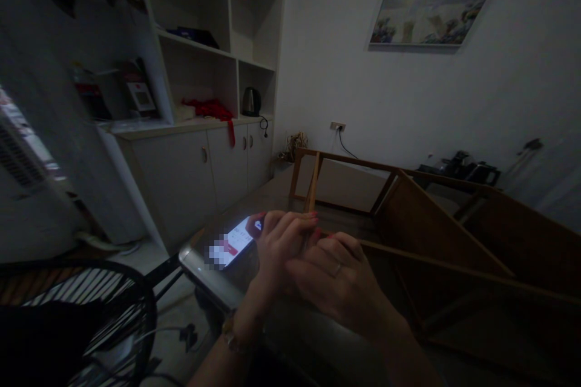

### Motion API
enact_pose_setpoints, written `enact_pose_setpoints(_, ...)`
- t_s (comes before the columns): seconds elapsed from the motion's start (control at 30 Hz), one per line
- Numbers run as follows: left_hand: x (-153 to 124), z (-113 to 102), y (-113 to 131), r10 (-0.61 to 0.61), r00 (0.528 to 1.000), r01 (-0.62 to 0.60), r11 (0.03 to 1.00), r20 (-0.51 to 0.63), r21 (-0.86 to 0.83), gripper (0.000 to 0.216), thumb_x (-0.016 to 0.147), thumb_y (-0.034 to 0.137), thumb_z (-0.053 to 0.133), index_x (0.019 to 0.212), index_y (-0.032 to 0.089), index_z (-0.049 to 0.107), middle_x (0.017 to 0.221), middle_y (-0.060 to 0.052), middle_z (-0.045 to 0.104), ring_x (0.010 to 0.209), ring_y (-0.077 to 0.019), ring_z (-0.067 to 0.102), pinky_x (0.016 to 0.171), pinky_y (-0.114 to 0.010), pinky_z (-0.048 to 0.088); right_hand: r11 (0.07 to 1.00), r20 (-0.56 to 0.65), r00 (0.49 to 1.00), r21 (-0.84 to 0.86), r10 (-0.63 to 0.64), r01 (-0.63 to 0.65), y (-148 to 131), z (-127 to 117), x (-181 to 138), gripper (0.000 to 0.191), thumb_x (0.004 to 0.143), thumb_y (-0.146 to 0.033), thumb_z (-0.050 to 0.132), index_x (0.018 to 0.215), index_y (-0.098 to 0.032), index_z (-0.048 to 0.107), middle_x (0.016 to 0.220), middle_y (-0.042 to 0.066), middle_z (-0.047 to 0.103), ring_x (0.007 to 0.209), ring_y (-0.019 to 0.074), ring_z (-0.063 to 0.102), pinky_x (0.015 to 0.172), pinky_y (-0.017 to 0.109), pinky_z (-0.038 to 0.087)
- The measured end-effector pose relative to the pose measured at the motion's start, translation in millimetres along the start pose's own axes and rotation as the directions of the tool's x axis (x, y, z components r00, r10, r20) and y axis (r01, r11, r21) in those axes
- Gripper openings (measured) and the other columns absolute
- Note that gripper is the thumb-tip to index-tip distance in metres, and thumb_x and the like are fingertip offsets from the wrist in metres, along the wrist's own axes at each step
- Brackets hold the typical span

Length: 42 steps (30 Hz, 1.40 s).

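Note:
Over the table's near side, my left hand (279, 248), with a watch (229, 331) on its wrist, has its fingers bent and drawn together. My right hand (340, 275), wearing a ring (337, 268), is curled right beside it, fingertips meeting the left hand's. Anything between the fingers is hidden in the dim light. Just left of my hands a phone (239, 242) lies on the table (204, 281), its screen lit. Beyond and to the right, a brown wooden frame (354, 162) with slanted panels (436, 224) rests on its side.
A black wire-backed chair (147, 308) stands at the lower left, near cables and a plug (188, 334). White cabinets (181, 175) carry a kettle (251, 101) and red cloth (213, 110). Another dark kettle (483, 174) is behind the frame. A cord runs from the wall socket (338, 126).

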<state>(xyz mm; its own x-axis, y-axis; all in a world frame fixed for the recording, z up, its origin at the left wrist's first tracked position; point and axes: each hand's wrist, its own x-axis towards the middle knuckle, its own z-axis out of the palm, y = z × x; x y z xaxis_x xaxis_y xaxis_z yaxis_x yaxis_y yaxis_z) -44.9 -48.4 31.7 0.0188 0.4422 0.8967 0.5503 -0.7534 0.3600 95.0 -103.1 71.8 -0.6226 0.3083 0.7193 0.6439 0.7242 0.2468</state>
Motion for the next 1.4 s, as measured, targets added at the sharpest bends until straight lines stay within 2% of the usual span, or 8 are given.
enact_pose_setpoints(0.1,-0.2,1.6,-2.1,0.021,1.0,-0.021,1.0,0.007,-0.003,0.008,0.098,0.027,0.061,0.099,0.03,0.069,0.101,0.004,0.08,0.093,-0.02,0.064,0.086,-0.041,0.042,1.0,0.003,1.0,0.006,0.031,-0.031,-2.5,1.4,1.1,0.014,0.099,-0.031,0.058,0.089,-0.024,0.065,0.079,-0.002,0.065,0.087,0.0184,0.053,0.093,0.034,0.035)
enact_pose_setpoints(0.23,-1.2,3.6,-3.0,0.021,0.999,-0.021,1.0,-0.025,0.01,0.01,0.098,0.028,0.06,0.096,0.029,0.07,0.1,0.004,0.081,0.091,-0.0204,0.063,0.087,-0.041,0.042,0.998,-0.021,0.999,-0.047,0.035,-0.036,-4.2,2.2,2.2,0.017,0.1,-0.026,0.056,0.083,-0.024,0.061,0.075,-0.003,0.064,0.081,0.0165,0.052,0.09,0.032,0.035)
enact_pose_setpoints(0.43,-0.2,-0.4,0.4,0.0,1.0,0.0,1.0,0.03,-0.013,0.008,0.098,0.029,0.061,0.098,0.029,0.069,0.101,0.003,0.08,0.093,-0.0214,0.063,0.087,-0.042,0.044,1.0,-0.076,0.997,0.025,-0.006,0.008,2.3,-1.3,3.3,0.012,0.102,-0.024,0.054,0.111,-0.021,0.062,0.08,-0.004,0.069,0.083,0.0144,0.057,0.092,0.029,0.04)
enact_pose_setpoints(0.57,-0.1,0.5,0.4,-0.008,1.0,0.008,1.0,-0.002,0.015,0.008,0.098,0.028,0.061,0.096,0.029,0.069,0.1,0.003,0.081,0.092,-0.0209,0.064,0.087,-0.042,0.043,0.997,-0.077,0.997,0.075,0.017,-0.011,5.5,-5.6,2.7,0.013,0.105,-0.027,0.052,0.1,-0.022,0.063,0.083,-0.004,0.072,0.084,0.0139,0.057,0.092,0.029,0.039)
enact_pose_setpoints(0.7,-0.7,1.5,0.1,0.003,1.0,-0.003,1.0,0.0,-0.004,0.008,0.098,0.027,0.061,0.098,0.029,0.068,0.102,0.003,0.08,0.094,-0.0209,0.063,0.087,-0.042,0.043,0.995,-0.07,0.998,0.095,0.009,-0.002,5.0,-9.9,3.0,0.015,0.105,-0.028,0.052,0.108,-0.022,0.066,0.087,-0.004,0.073,0.087,0.0147,0.056,0.092,0.03,0.038)
enact_pose_setpoints(0.9,-1.4,4.3,1.1,-0.009,0.999,0.01,1.0,-0.039,0.012,0.008,0.097,0.028,0.061,0.095,0.029,0.069,0.1,0.003,0.08,0.093,-0.0214,0.062,0.087,-0.043,0.042,0.992,-0.088,0.994,0.111,0.072,-0.062,2.2,-10.4,4.7,0.028,0.107,-0.034,0.046,0.096,-0.024,0.07,0.074,-0.003,0.066,0.078,0.0163,0.049,0.083,0.031,0.036)
enact_pose_setpoints(1.13,-2.1,5.2,-0.4,-0.005,0.999,0.005,1.0,-0.039,-0.022,0.009,0.099,0.03,0.06,0.097,0.028,0.069,0.1,0.003,0.08,0.093,-0.0207,0.063,0.088,-0.042,0.042,0.972,-0.098,0.981,0.183,0.165,-0.146,-5.5,1.5,5.1,0.039,0.11,-0.033,0.035,0.085,-0.023,0.061,0.07,-0.004,0.061,0.074,0.0153,0.047,0.083,0.033,0.031)
enact_pose_setpoints(1.4,-2.0,2.1,0.5,-0.009,1.0,0.009,1.0,-0.027,-0.005,0.012,0.1,0.032,0.058,0.097,0.03,0.069,0.1,0.005,0.08,0.094,-0.0209,0.062,0.091,-0.043,0.039,0.994,-0.117,0.987,0.009,0.114,-0.113,-7.7,8.0,6.2,0.029,0.107,-0.029,0.044,0.084,-0.023,0.06,0.071,-0.003,0.062,0.079,0.0174,0.048,0.088,0.032,0.034)
